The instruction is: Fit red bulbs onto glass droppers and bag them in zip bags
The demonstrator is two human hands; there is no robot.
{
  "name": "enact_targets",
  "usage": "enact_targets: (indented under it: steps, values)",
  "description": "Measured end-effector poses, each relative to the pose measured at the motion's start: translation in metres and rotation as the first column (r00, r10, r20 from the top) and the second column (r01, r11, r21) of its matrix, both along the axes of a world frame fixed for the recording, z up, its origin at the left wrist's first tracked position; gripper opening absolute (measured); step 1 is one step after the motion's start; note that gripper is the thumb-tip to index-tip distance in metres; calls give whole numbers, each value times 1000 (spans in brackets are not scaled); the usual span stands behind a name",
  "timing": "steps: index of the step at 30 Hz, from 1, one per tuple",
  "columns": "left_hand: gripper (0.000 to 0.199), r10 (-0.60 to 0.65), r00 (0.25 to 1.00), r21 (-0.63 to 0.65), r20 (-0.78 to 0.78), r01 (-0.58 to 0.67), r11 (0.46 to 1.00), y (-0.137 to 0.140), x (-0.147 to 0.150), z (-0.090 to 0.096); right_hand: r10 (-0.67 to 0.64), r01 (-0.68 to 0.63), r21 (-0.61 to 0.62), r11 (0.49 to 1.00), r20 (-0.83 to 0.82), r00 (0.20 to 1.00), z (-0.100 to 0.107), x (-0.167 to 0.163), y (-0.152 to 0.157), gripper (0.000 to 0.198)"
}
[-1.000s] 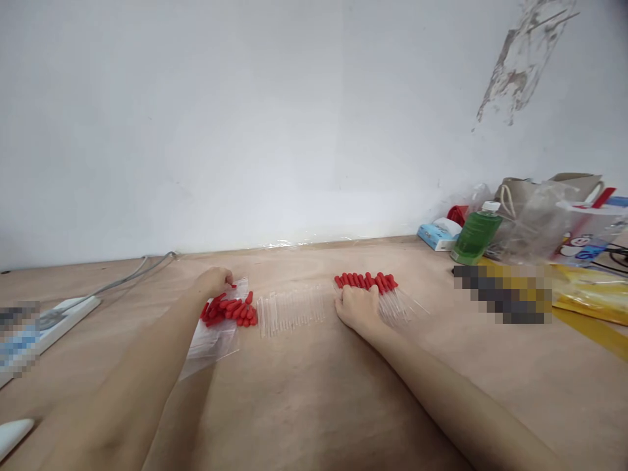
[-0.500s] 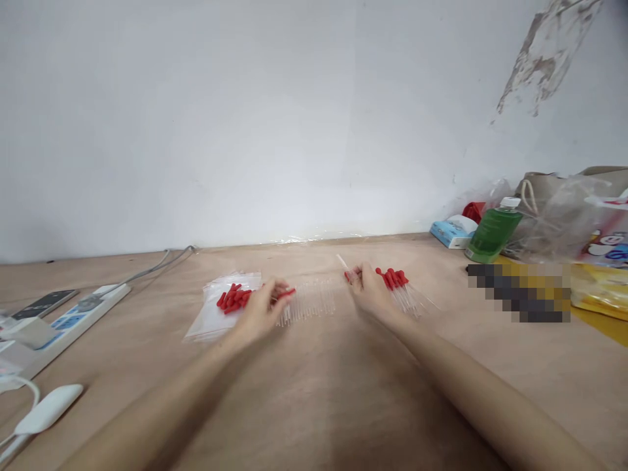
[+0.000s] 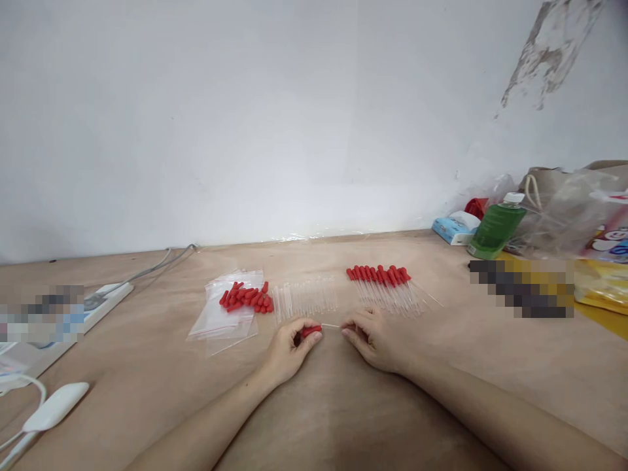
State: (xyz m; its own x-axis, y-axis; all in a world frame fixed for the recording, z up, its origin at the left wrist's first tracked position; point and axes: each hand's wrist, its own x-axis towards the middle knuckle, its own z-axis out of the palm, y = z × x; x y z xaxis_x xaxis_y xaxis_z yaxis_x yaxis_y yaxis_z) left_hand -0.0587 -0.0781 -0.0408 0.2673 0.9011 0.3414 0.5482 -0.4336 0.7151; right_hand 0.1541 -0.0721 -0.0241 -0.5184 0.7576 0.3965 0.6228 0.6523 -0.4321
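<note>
Between thumb and fingers, my left hand (image 3: 293,347) grips a red rubber dropper bulb (image 3: 311,331). My right hand (image 3: 373,341) pinches a thin clear dropper tube (image 3: 330,325), whose end reaches the bulb's mouth; how far it is inside I cannot tell. Behind my hands lies a row of bare clear tubes (image 3: 307,296). To their left, a pile of loose red bulbs (image 3: 245,297) rests on clear zip bags (image 3: 209,317). Further right, several droppers with red bulbs on their tubes (image 3: 380,275) lie side by side.
On the left are a white power strip (image 3: 115,297) and a white cabled device (image 3: 63,405). At the back right stand a tissue pack (image 3: 451,230), a green bottle (image 3: 495,229) and plastic bags (image 3: 564,216). A wall (image 3: 275,118) closes off the table's back.
Both hands have come nearer to me and together. My left hand has left the bulb pile with a bulb; my right hand has left the finished row, with a tube now held against the bulb.
</note>
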Motion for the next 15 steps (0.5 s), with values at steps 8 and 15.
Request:
enact_targets:
  steps: [8, 15]
  values:
    - [19, -57, 997, -30, 45, 58, 998, -1, -3, -3, 74, -74, 13, 997, 17, 997, -4, 2, 1, 19]
    - [17, -189, 982, -6, -26, 188, 982, -10, -1, 7, 118, -118, -2, 993, 86, 989, 0, 6, 6, 21]
